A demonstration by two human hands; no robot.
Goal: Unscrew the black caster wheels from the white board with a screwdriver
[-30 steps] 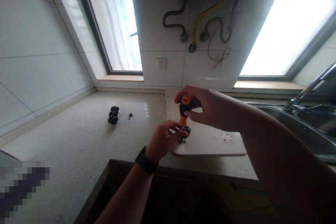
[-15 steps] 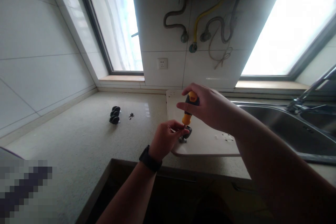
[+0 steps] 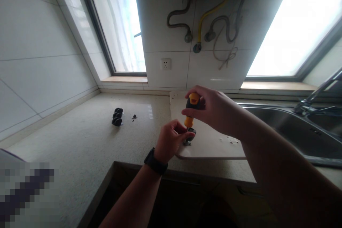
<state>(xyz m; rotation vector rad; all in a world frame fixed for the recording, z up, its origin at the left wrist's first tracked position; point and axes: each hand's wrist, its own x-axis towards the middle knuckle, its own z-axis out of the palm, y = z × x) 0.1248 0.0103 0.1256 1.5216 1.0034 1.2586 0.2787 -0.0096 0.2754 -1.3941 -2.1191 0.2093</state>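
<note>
My right hand (image 3: 207,108) is closed around the yellow and black handle of a screwdriver (image 3: 189,121), which points down. Below it, a black caster wheel (image 3: 191,136) with a metal plate stands on a pale board (image 3: 205,148), near the board's front left corner. My left hand (image 3: 171,137) pinches at the caster, thumb across it and fingertips close beside the screwdriver's shaft. The driver's tip and any screw under it are hidden by the fingers. A dark watch band (image 3: 155,162) is on my left wrist.
Several black casters (image 3: 117,117) stand in a row on the speckled countertop (image 3: 85,131), beside a small pile of screws (image 3: 134,117). Holes (image 3: 232,140) mark the board's right part. At right is a steel sink (image 3: 278,128) with a faucet (image 3: 307,103). Hoses (image 3: 200,25) hang on the wall.
The screwdriver has turned a little and stands slightly more upright, my right hand turning with it. My left fingers have shifted slightly at the caster. The camera view has moved a touch.
</note>
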